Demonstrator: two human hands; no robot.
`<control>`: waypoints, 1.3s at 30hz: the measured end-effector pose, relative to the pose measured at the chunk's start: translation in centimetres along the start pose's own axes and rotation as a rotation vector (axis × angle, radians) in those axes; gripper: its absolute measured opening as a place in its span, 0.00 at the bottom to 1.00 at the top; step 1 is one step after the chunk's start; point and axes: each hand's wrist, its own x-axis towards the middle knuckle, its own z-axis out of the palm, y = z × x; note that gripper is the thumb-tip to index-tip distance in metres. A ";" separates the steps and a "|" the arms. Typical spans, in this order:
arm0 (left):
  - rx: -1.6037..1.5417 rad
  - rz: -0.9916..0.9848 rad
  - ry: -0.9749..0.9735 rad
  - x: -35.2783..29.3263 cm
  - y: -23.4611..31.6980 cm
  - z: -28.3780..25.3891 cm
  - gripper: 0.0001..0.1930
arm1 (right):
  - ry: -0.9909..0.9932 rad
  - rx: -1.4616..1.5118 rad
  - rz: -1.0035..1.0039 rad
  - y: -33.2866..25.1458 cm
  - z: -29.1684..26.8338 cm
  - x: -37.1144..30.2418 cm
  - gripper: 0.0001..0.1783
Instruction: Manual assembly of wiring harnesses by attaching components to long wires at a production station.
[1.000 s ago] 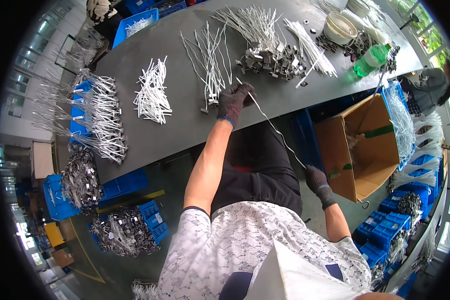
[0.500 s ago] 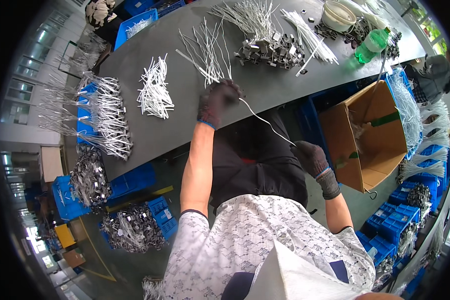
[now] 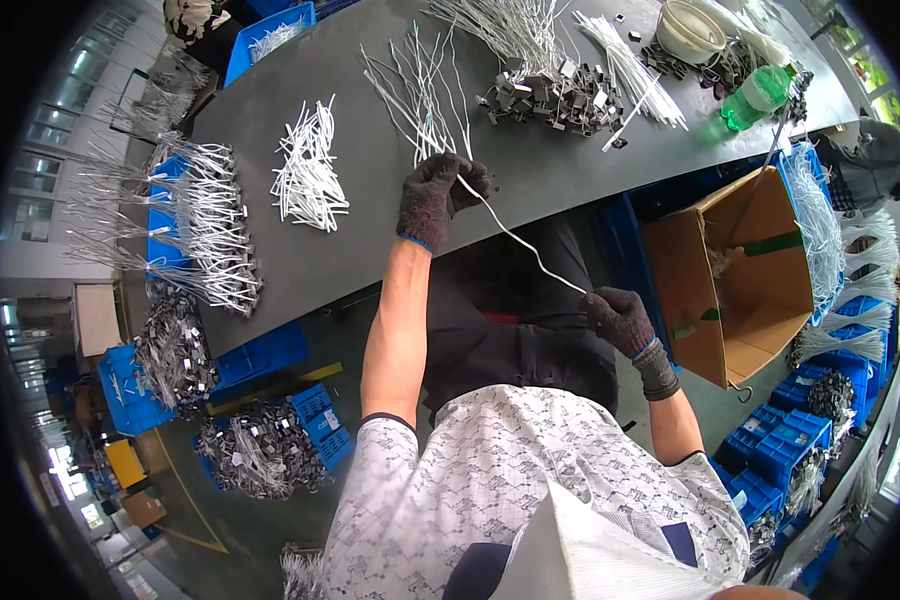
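My left hand [image 3: 438,202], in a dark knitted glove, is closed around a bundle of thin white wires [image 3: 425,100] at the table's near edge. Their loose ends fan out away from me over the grey tabletop. From this hand a single white wire [image 3: 518,238] runs slack down to the right, over my lap. My right hand [image 3: 620,320], in a dark glove too, is closed on its lower end, beside the cardboard box. The fingertips hide the wire's very end.
White tubes [image 3: 308,170] lie left of the wires. A pile of metal clip-like parts [image 3: 560,100] with wires, more white tubes [image 3: 630,70], a green bottle [image 3: 756,98] and a white bucket [image 3: 690,32] are farther right. An open cardboard box [image 3: 735,280] stands at right.
The white tube sticking out left of my left hand no longer shows there. The left hand has turned slightly, and the wire between my hands stays stretched out. My right hand has barely moved.
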 end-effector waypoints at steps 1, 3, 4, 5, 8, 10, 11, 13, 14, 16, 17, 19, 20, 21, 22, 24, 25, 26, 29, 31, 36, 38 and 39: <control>-0.031 -0.015 0.018 -0.1 -0.2 -0.2 0.12 | -0.003 -0.004 0.001 0.3 -0.1 0.1 0.20; 0.040 -0.039 0.043 -0.5 -0.3 -0.9 0.12 | 0.071 0.076 -0.110 0.8 -0.3 0.2 0.19; 0.115 -0.069 0.062 -0.9 -0.2 -0.9 0.13 | 0.071 0.074 -0.109 0.6 -0.3 0.2 0.19; 0.113 -0.069 0.062 -1.3 -0.4 -0.6 0.13 | 0.071 0.060 -0.093 0.2 -0.4 0.1 0.19; 0.109 -0.121 0.057 -2.4 -1.6 0.2 0.15 | 0.044 0.034 -0.069 -0.5 0.6 0.4 0.18; 0.041 -0.110 0.020 -2.5 -3.3 0.1 0.17 | 0.020 0.019 -0.060 -0.6 1.4 0.5 0.18; 0.030 -0.108 0.009 -2.5 -3.4 0.0 0.17 | 0.032 0.025 -0.100 -0.3 1.7 0.5 0.19; 0.077 -0.110 -0.006 -2.6 -2.7 -0.8 0.16 | 0.042 0.029 -0.141 -0.1 1.8 0.4 0.20; 0.127 -0.113 -0.018 -2.7 -2.2 -1.0 0.15 | 0.043 0.012 -0.136 -0.1 1.8 0.3 0.20; 0.137 -0.070 0.032 -2.5 -1.2 -0.9 0.14 | 0.044 -0.006 -0.131 0.3 1.8 0.1 0.20; 0.148 -0.027 0.081 -2.6 -0.6 -0.7 0.13 | 0.040 -0.052 -0.168 0.7 1.8 0.1 0.20; 0.137 0.023 0.056 -2.9 0.1 -0.2 0.12 | 0.035 -0.100 -0.202 0.8 1.9 0.0 0.20; 0.126 0.073 0.031 -3.0 0.2 -0.1 0.12 | 0.038 -0.075 -0.200 0.5 2.1 -0.1 0.20; 0.125 0.071 0.034 -2.8 0.0 -0.4 0.12 | 0.040 -0.051 -0.197 0.3 2.2 -0.1 0.19; 0.126 0.120 0.011 -2.5 -0.2 -0.7 0.11 | 0.038 -0.051 -0.194 0.3 2.2 -0.2 0.19; 0.125 0.168 -0.007 -2.1 -0.8 -1.2 0.11 | -0.008 -0.078 -0.138 0.2 2.2 -0.2 0.19; 0.080 0.186 -0.019 -1.7 -1.1 -0.7 0.11 | 0.002 -0.076 -0.132 1.0 2.2 0.1 0.19; 0.039 0.208 -0.026 -1.4 -1.2 -0.3 0.11 | 0.042 -0.283 -0.544 2.0 2.4 0.8 0.19; -0.075 0.150 -0.066 -1.0 -0.6 0.3 0.12 | 0.038 -0.357 -0.684 2.7 2.3 1.3 0.18; -0.017 0.094 -0.062 -1.3 -0.1 0.5 0.12 | -0.005 -0.228 -0.411 1.7 2.1 1.2 0.17; 0.134 -0.083 -0.129 -2.9 -1.6 1.9 0.15 | 0.048 -0.002 -0.271 -0.9 3.5 3.9 0.19; 0.083 -0.053 -0.123 -3.7 -2.4 1.6 0.16 | 0.038 0.045 -0.253 -1.3 4.4 4.9 0.20; 0.113 -0.084 -0.060 -3.8 -2.7 1.4 0.16 | 0.031 0.090 -0.236 -1.4 4.7 5.1 0.21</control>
